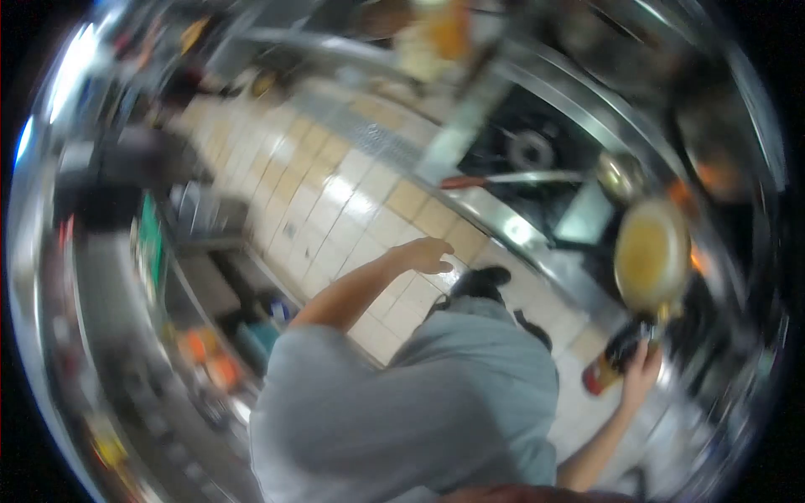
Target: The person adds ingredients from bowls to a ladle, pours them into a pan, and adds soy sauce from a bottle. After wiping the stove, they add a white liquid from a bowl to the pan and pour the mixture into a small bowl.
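A blurred, tilted kitchen: a pale tiled floor (352, 210) runs between dark shelves (168, 277) on one side and a steel table (511, 228) with a black stove (530, 151) on the other.

The pan (652, 256) hangs in the air at the stove side, past the table's edge, and holds something yellow that nearly fills it. The right hand (641, 369) has its grip closed round the dark handle (625, 345), arm stretched out from the body. Just beside the pan's far rim there is an orange glow (698, 256), perhaps flame; it is too smeared to tell. A small red thing (597, 377) shows under the handle, and I cannot say what it is.

The left hand (428, 254) is out over the floor, fingers loosely spread, its grip holding nothing. A dark shoe (482, 281) stands below it. A ladle (537, 177) with a red handle lies across the stove.

The chief risk, as I judge it, is a spill. The pan is full, held one-handed at arm's length, and the heavy blur suggests quick movement, so a tilt or jolt could slop the contents over the rim onto the stove or floor, and wet tiles would then be slippery underfoot. If the glow is fire, a splash could flare, and the wrist sits near it.
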`<action>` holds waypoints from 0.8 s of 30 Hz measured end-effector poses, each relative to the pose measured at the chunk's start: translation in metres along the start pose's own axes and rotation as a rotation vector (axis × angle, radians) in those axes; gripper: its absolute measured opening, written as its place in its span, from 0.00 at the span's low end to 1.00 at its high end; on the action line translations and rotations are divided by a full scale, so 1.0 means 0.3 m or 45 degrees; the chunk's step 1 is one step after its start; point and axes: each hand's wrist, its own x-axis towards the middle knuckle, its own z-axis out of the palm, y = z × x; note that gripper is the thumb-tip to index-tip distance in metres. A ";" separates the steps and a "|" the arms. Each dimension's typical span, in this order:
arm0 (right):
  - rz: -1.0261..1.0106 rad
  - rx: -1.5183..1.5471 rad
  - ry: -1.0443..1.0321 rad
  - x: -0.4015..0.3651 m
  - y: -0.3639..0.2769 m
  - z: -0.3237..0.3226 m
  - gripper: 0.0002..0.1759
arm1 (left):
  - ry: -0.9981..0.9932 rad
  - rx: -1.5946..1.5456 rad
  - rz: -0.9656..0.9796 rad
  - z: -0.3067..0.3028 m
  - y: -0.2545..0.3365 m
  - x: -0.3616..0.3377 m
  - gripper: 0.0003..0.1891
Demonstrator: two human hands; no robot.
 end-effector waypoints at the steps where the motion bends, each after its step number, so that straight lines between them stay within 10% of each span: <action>1: -0.092 -0.041 0.116 0.017 0.103 -0.002 0.20 | 0.094 -0.076 -0.077 0.040 -0.122 -0.020 0.31; 4: 0.221 -0.125 -0.101 0.079 0.203 -0.062 0.23 | 0.255 -0.114 -0.163 0.200 -0.391 -0.039 0.32; 12: 0.088 -0.192 -0.194 0.142 0.102 -0.055 0.26 | 0.148 -0.146 -0.644 0.392 -0.608 -0.387 0.31; 18: 0.019 -0.289 -0.159 0.130 -0.091 0.017 0.20 | 0.131 -0.334 -0.535 0.689 -0.930 -0.308 0.34; 24: 0.171 -0.413 -0.034 0.168 -0.032 -0.018 0.14 | -0.106 -0.758 -0.850 0.404 -0.579 -0.214 0.21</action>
